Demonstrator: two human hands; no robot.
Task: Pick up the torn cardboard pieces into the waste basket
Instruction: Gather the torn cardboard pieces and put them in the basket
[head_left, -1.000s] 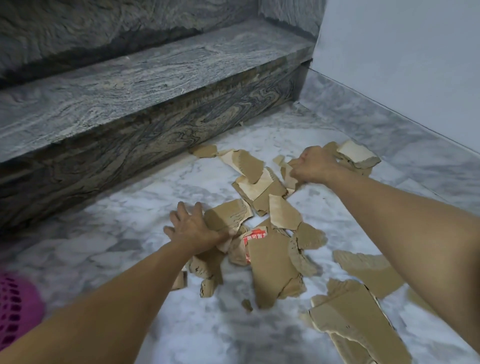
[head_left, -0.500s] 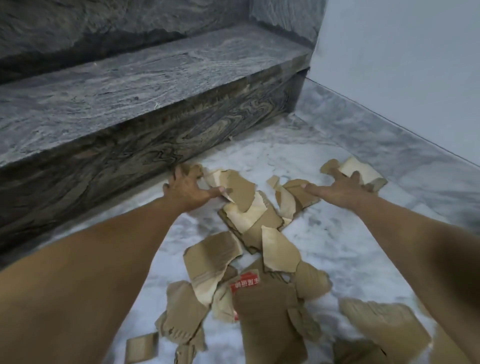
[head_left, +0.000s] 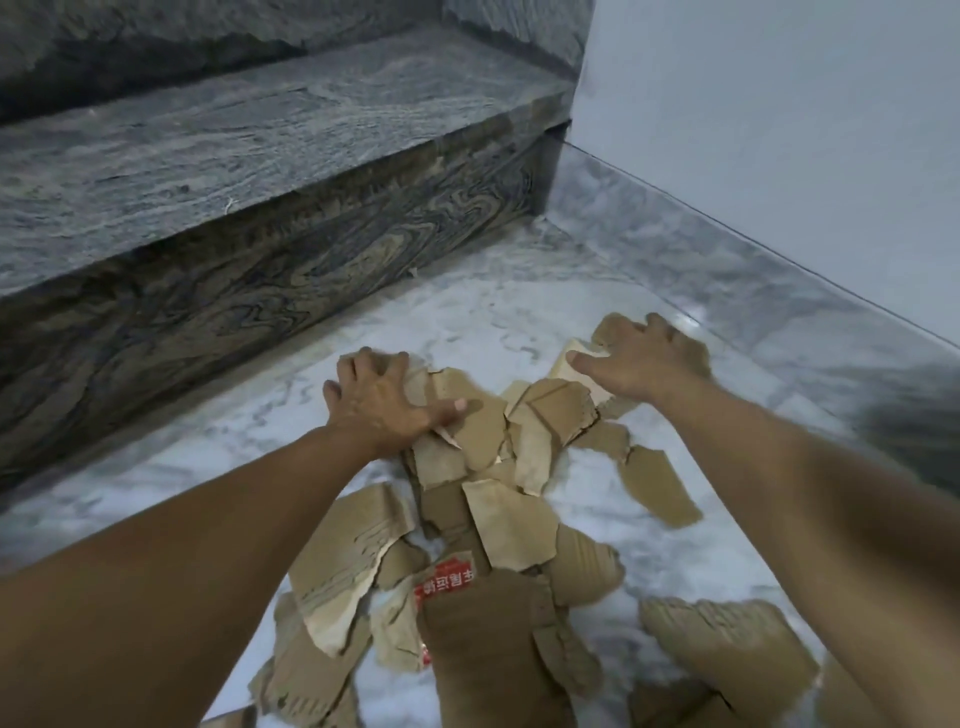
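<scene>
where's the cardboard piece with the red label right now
Head view, low center: the red-labelled piece lies on the marble floor in the cardboard pile, between both forearms, nearer than the hands.

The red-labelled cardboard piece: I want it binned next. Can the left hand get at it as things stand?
Probably yes: the red-labelled piece lies uncovered near the left forearm, though the left hand now presses farther pieces.

- We see a white, grey-veined marble floor (head_left: 467, 312) carrying everything; a dark swirled stone step (head_left: 260, 171) rises along its far left side and a pale wall (head_left: 779, 130) closes the right.
- We find torn cardboard pieces (head_left: 498, 519) lying on it in an overlapping heap from the middle towards the near edge.
- We note one piece with a red printed label (head_left: 445, 578) in the heap.
- We see a lone brown piece (head_left: 657, 486) lying flat just right of the heap.
</scene>
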